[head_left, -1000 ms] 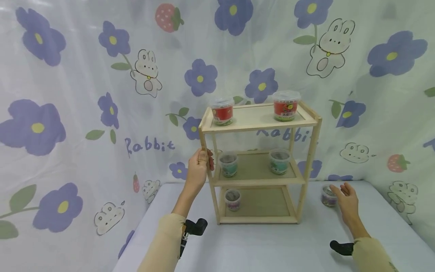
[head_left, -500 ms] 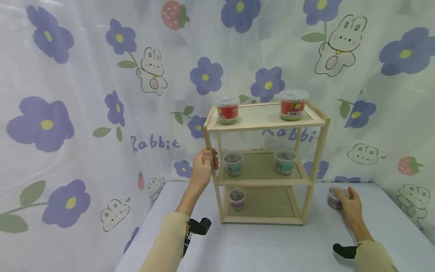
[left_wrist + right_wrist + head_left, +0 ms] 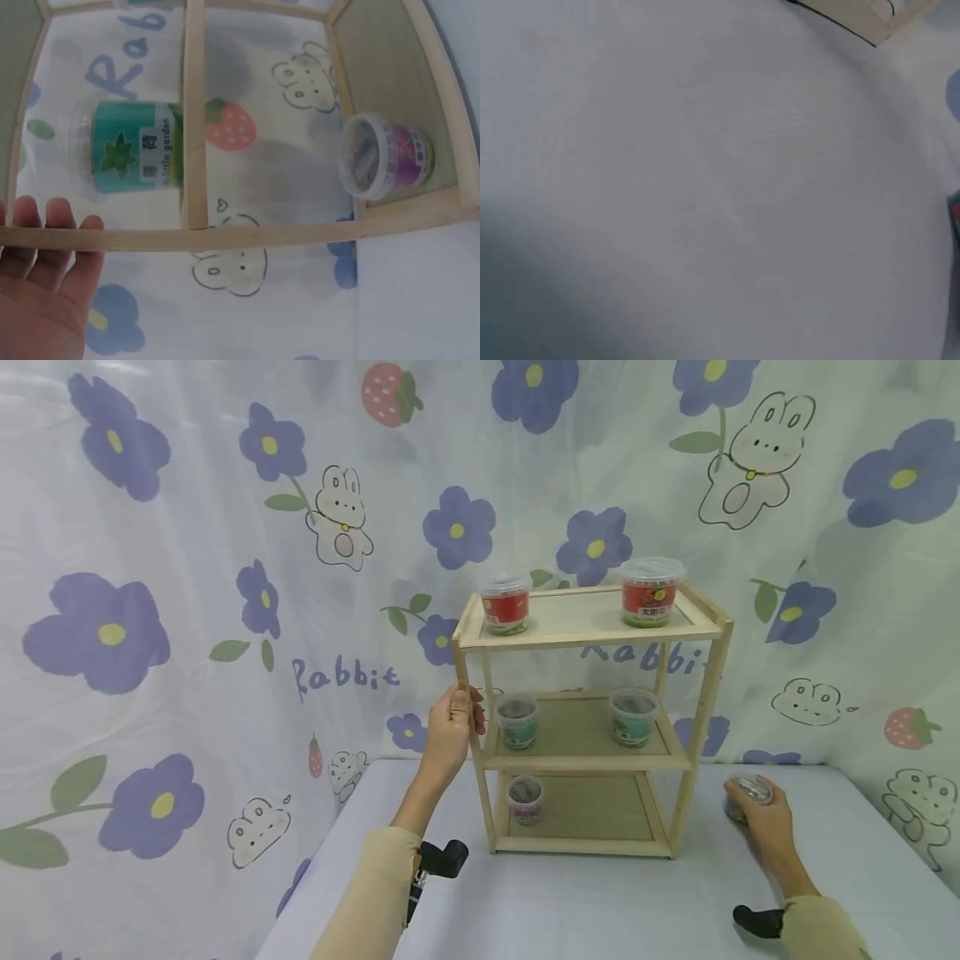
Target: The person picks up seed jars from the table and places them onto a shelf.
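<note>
My left hand [image 3: 448,731] grips the left front post of a wooden three-tier shelf [image 3: 592,762]. In the left wrist view, the fingers of that hand [image 3: 52,277] pass behind the post. To the right of the shelf, my right hand [image 3: 768,818] holds a small clear-lidded plastic tub [image 3: 738,793] on the white table, thumb and fingers around it and partly hiding it. Two red-labelled tubs [image 3: 649,597] stand on the top shelf. Green-labelled tubs [image 3: 517,722] sit left and right on the middle one. A purple-labelled tub [image 3: 525,802] occupies the bottom left.
White tablecloth [image 3: 585,902] spreads around the shelf. A curtain [image 3: 187,568] printed with flowers and rabbits hangs behind and at both sides. Mostly table surface [image 3: 720,187] fills the right wrist view, with a shelf corner [image 3: 855,15] at its top.
My right hand has come in from beside the tub and closed its fingers around it. The left hand keeps its grip on the post. The head view has shifted slightly.
</note>
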Action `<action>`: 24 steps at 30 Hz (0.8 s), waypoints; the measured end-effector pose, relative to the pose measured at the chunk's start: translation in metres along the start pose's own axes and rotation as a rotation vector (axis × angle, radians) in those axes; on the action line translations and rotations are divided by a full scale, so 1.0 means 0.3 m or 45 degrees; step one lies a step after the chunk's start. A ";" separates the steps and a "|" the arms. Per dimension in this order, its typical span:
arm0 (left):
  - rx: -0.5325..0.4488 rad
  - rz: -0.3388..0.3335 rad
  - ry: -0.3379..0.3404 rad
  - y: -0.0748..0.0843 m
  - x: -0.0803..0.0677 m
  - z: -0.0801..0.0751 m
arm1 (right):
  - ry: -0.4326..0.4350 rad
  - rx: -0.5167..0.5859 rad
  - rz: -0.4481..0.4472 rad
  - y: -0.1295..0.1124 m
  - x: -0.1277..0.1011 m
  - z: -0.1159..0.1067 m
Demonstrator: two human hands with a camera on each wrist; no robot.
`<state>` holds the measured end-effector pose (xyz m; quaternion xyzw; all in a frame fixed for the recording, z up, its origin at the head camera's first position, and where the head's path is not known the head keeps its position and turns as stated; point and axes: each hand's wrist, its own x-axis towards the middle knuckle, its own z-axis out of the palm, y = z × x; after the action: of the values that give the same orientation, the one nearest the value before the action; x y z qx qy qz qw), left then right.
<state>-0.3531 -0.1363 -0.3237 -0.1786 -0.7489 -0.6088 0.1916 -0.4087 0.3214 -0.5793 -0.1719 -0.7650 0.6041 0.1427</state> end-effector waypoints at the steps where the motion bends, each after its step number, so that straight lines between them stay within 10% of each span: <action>1: -0.003 0.000 0.004 -0.014 0.005 0.000 | 0.001 0.001 -0.001 -0.001 -0.002 -0.001; 24: 0.044 0.016 0.046 -0.064 0.011 -0.006 | -0.051 -0.058 -0.049 -0.055 -0.113 -0.011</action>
<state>-0.3654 -0.1417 -0.3377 -0.1689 -0.7545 -0.5977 0.2122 -0.3782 0.3061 -0.5628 -0.1480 -0.7844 0.5871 0.1350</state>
